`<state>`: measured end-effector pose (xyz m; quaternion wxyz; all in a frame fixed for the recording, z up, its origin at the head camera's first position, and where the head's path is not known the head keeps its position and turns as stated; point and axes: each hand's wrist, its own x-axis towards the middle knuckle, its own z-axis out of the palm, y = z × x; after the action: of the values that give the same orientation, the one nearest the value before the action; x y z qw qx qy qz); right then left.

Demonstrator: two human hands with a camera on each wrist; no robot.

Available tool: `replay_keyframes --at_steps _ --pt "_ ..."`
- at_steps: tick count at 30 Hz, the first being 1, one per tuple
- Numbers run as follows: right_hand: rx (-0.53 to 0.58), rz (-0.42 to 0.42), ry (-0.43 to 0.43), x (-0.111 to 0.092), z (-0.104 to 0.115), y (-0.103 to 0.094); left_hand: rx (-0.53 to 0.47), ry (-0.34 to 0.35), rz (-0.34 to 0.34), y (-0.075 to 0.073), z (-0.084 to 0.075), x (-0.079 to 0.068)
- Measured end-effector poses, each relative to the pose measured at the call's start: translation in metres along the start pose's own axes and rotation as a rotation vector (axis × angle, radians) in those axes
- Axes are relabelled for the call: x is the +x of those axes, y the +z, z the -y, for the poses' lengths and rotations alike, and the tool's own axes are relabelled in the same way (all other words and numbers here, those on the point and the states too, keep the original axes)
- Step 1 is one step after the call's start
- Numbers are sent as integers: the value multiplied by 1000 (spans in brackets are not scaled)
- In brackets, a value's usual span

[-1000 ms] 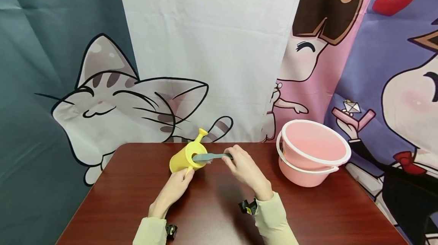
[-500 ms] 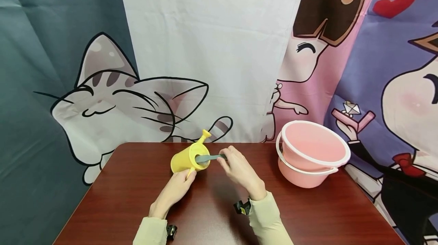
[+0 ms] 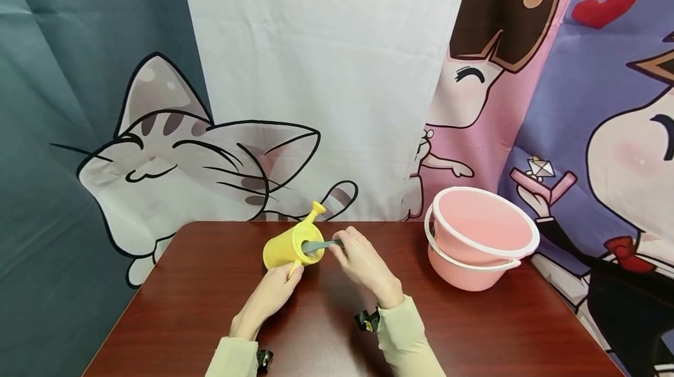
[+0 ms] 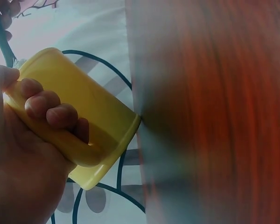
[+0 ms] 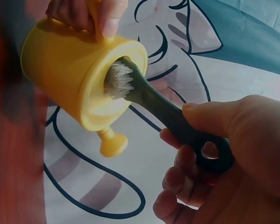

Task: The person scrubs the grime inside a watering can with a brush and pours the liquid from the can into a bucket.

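Note:
A yellow watering can (image 3: 284, 248) is tilted with its round top opening facing right and its spout pointing up and back. My left hand (image 3: 271, 295) grips its handle; in the left wrist view the fingers (image 4: 60, 114) curl round that handle. My right hand (image 3: 363, 263) pinches the dark grey-green handle of a scrubbing brush (image 5: 154, 105) between thumb and fingers. White bristles (image 5: 119, 80) show at the can's opening, and the front of the brush head is hidden inside the can.
Two nested pink basins or buckets with white rims (image 3: 476, 266) stand at the right of the brown wooden table (image 3: 174, 307). Behind the table's back edge hangs a printed cloth (image 3: 326, 72) with cartoon figures. Each wrist wears a small black camera (image 3: 367, 319).
My right hand has moved left, taking the brush deeper into the watering can. The can has shifted slightly right in my left hand; the pink buckets stay put.

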<state>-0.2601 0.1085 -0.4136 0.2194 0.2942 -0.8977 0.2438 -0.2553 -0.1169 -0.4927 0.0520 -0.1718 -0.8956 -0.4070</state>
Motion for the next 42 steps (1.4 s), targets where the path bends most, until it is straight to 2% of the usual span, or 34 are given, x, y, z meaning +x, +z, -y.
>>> replay_keyframes --at_steps 18,24,33,42 --pt "-18 85 50 3 1 16 39 22 20 6 -4 0" --pt "-41 79 13 0 1 22 39 33 29 8 -9 -1" --pt "-66 106 34 -1 0 31 61 61 18 12 -11 -1" --pt "-86 64 -15 -2 -4 38 85 92 12 14 -12 1"
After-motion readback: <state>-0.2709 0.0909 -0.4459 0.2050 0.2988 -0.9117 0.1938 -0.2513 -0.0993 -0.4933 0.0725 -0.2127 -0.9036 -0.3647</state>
